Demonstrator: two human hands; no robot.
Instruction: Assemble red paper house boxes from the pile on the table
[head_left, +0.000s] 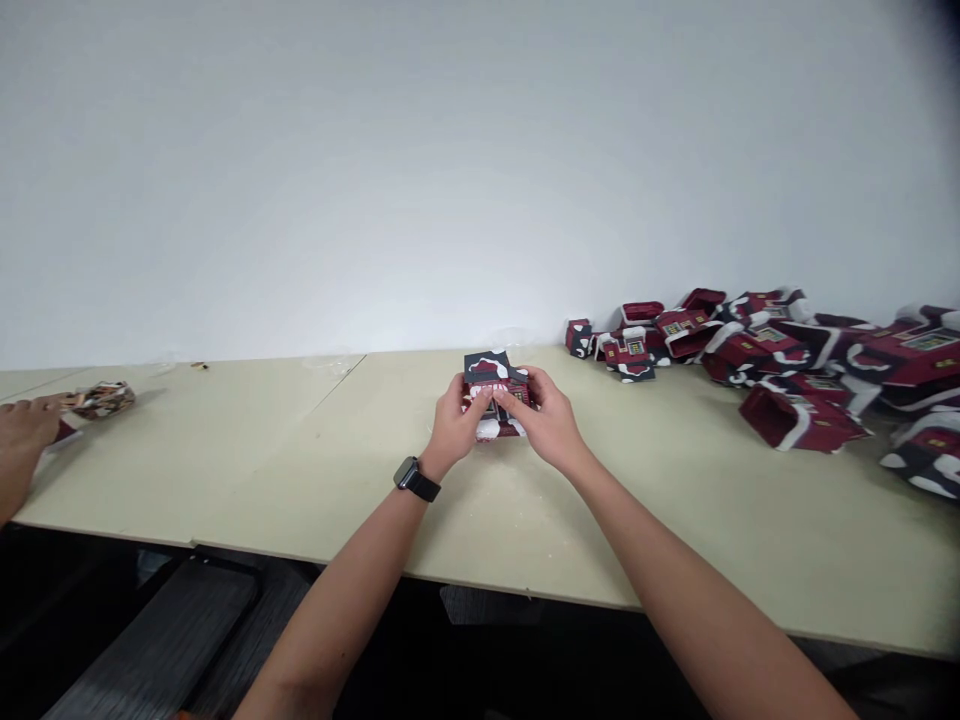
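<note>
Between my two hands a small model house [491, 367] stands on the table, with dark red walls, a dark grey roof and white snow-like patches. My left hand [454, 422] is closed around its left side, the thumb pressed on the front. On the right side my right hand [551, 415] grips it the same way, and the two thumbs nearly meet over the front wall. The fingers behind the house are mostly hidden. A black watch sits on my left wrist.
A pile of similar red house pieces [757, 350], several lying on their sides, spreads along the right of the pale table [247, 450]. At far left another person's hand [26, 435] is beside a clear bag of small brown pieces [103, 399]. A white wall stands behind.
</note>
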